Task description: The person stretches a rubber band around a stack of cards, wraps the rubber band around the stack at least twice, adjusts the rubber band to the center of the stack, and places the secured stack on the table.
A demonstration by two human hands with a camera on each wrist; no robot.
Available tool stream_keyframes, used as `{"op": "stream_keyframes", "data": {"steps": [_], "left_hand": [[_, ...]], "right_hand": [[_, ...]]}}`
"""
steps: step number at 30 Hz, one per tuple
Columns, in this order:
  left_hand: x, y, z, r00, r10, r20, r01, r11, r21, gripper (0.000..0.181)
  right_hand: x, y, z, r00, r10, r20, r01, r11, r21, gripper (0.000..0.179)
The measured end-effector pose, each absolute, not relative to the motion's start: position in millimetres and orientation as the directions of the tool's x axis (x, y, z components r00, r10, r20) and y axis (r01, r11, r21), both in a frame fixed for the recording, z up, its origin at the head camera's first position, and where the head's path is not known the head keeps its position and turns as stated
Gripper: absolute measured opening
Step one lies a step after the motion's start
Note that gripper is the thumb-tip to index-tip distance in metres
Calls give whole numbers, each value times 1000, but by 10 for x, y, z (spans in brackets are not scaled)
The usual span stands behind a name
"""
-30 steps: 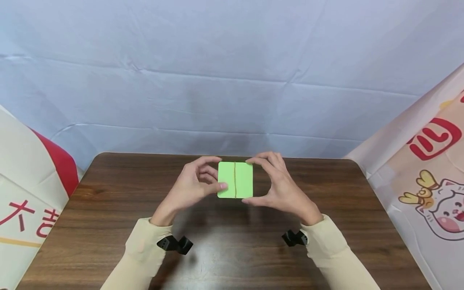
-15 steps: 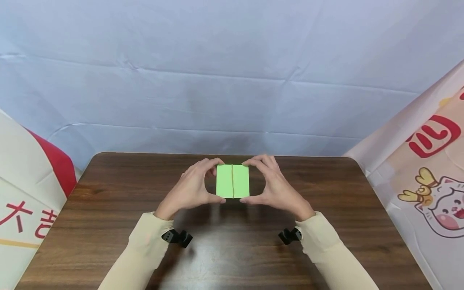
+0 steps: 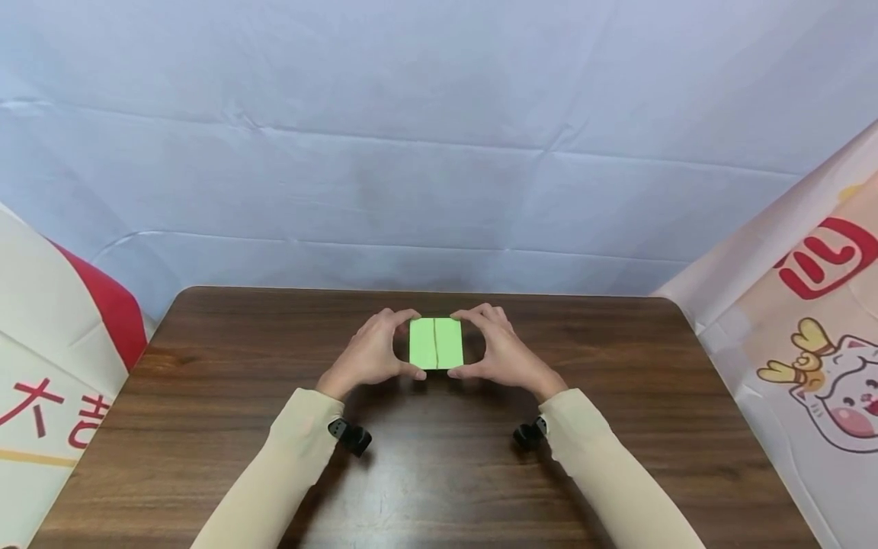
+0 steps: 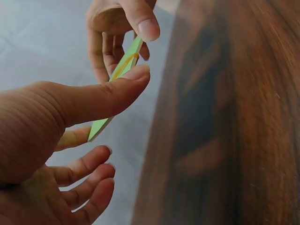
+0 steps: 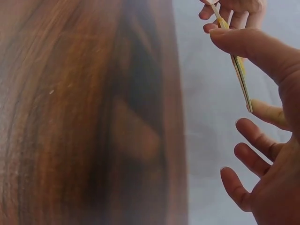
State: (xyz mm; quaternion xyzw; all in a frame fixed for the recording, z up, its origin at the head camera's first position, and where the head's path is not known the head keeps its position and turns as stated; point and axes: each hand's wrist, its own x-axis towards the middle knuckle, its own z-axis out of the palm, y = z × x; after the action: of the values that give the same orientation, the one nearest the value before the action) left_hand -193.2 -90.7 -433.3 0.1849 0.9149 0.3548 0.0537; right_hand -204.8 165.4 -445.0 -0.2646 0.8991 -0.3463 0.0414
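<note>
A thin square stack of light green paper [image 3: 421, 345] is held up over the table between both hands, its flat face toward the head camera. A tan rubber band [image 3: 435, 343] runs down its middle. My left hand [image 3: 370, 348] pinches the left side, thumb at the lower edge and index finger at the upper. Likewise, my right hand [image 3: 506, 352] pinches the right side. In the left wrist view the paper stack [image 4: 97, 126] appears nearly edge-on, partly covered by the thumb. Thin layers show along the stack's edge [image 5: 241, 77] in the right wrist view.
A dark brown wooden table [image 3: 439, 480] lies below the hands. Behind it hangs a pale blue-grey cloth [image 3: 439, 152]. Printed cloths stand at the left [image 3: 62, 343] and right [image 3: 823, 335] sides. A small black camera sits on each wrist [image 3: 351, 437].
The left thumb has shifted from the stack's face to its lower edge. Both hands and the stack have moved away from the head camera, and the stack looks smaller.
</note>
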Motion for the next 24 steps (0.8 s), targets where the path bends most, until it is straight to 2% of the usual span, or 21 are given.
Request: {"op": "stream_keyframes", "data": {"steps": [10,24], "left_hand": [[-2162,-870,-4697,-928,355,-113,198,728,657,94],[-2287,-808,-4807,-921,334,-200,129,746,653,93]], "right_hand": [[-2268,1610,-4751,-864,-500,-54,-371,706,-603,90],[-2396,1607,-4886,-872,-478,-102,-349,754,-557,89]]}}
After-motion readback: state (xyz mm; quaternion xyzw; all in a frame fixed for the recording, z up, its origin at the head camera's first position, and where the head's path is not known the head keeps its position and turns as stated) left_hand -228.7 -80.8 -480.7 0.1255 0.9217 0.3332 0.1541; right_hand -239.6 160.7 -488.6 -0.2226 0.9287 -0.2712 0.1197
